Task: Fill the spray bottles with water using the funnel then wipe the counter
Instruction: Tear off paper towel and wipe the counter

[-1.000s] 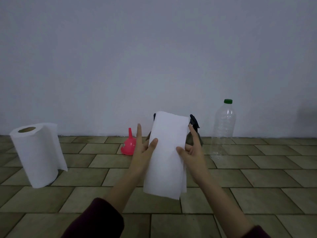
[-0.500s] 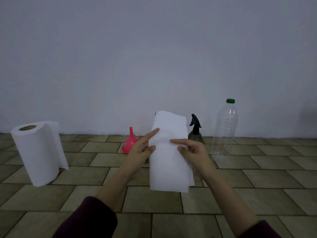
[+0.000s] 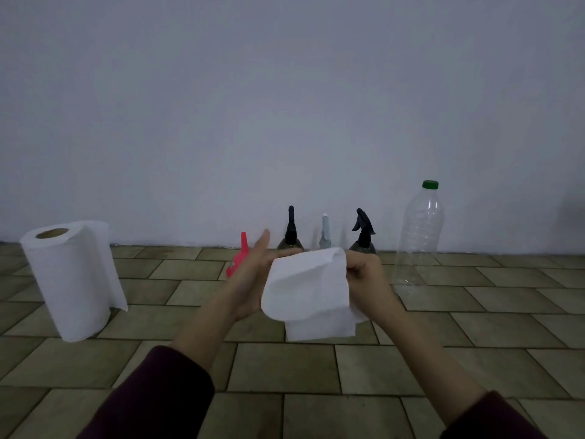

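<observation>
White paper towel (image 3: 305,286) (folded over) is pinched by the right hand (image 3: 364,274); the left hand (image 3: 253,274), fingers straight, presses flat against it above the counter (image 3: 285,369)

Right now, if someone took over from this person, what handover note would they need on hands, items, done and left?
Left hand: open, fingers straight, flat against the paper towel sheet.
Right hand: pinching the sheet's right edge; the sheet is partly folded, held above the tiled counter.
By the wall: red funnel, three spray bottles with heads on, clear plastic bottle looking empty, green cap on. Paper towel roll upright at left.
Done: filling seems finished, though water levels are hidden.
Left: finish folding, wipe the counter.
</observation>
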